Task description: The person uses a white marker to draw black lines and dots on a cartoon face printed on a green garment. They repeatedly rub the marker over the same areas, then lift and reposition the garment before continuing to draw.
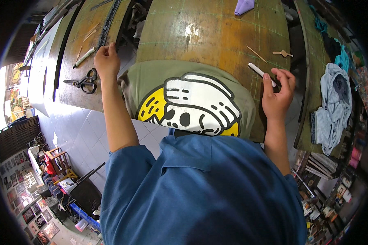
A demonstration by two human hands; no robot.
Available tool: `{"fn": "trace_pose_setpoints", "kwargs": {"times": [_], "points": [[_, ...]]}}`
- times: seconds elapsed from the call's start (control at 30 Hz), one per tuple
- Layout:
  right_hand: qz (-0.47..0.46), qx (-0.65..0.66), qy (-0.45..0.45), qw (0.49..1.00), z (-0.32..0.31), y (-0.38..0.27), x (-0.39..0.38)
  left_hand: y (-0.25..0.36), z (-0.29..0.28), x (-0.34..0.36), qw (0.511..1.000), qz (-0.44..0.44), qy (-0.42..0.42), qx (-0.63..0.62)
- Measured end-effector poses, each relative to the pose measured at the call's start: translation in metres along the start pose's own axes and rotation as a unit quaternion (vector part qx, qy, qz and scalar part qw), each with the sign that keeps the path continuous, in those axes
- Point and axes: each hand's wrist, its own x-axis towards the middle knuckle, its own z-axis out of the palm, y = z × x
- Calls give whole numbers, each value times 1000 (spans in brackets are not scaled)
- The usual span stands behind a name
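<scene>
An olive-green garment (pixel 151 73) with a large white, yellow and black cartoon print drapes over the table's near edge in front of me. At the left, my left hand (pixel 107 62) has its fingers curled together beside the end of a white marker pen (pixel 85 57) and the lower end of a dark ruler (pixel 109 20); what they pinch, if anything, is hidden. Black-handled scissors (pixel 88 81) lie below that pen. To the right of the garment, my right hand (pixel 278 96) has thumb and fingers apart, with a white pen (pixel 256 70) passing behind the thumb.
Thin wooden sticks (pixel 255 53) and a small tan strip with a round middle (pixel 283 53) lie on the wooden table (pixel 216 36). A purple cloth (pixel 244 6) is at its far edge. Light-blue clothing (pixel 333 108) lies on the right-hand board. Left, a gap separates two boards.
</scene>
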Motion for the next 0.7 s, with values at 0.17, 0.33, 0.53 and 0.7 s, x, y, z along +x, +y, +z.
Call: {"fn": "trace_pose_setpoints", "kwargs": {"times": [0.17,0.33,0.53,0.7], "points": [[3,1,0,1000,0,-1,-1,15,-7,-11,994,-41,-73,-75],[-8,4,2,1000,1,1,0,25,-1,-36,975,46,-119,-184],[-40,-5,13,999,1,0,3,46,-11,-72,962,140,-219,-78],[-102,2,44,994,-1,1,0,37,-20,-93,971,139,-174,-84]]}}
